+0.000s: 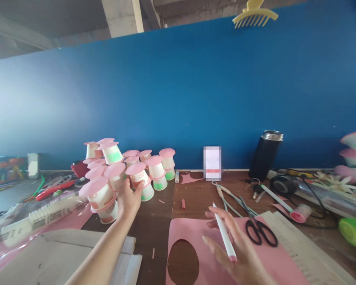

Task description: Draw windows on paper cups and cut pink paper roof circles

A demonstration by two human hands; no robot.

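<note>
On the left, my left hand (pixel 131 198) has its thumb and fingers round a white paper cup (pixel 139 178) with a pink disc on top and a reddish window drawn on its side. This cup sits on another cup with a green patch (pixel 147 190). Similar pink-topped cups (pixel 99 194) stand stacked close around it. My right hand (pixel 235 245) is over a pink sheet (pixel 207 231) and holds a white marker (pixel 224 233) with a pink end, its fingers loosely spread. A small pink marker cap (pixel 183 204) lies on the table just beyond the sheet.
Black-handled scissors (pixel 259 229) and pliers (pixel 225 196) lie at the sheet's right. Behind them stands a black bottle (pixel 266 156). Cardboard (pixel 68 253) and a plastic-wrapped cup sleeve (pixel 44 213) cover the left side. A blue partition (pixel 190 91) closes off the back.
</note>
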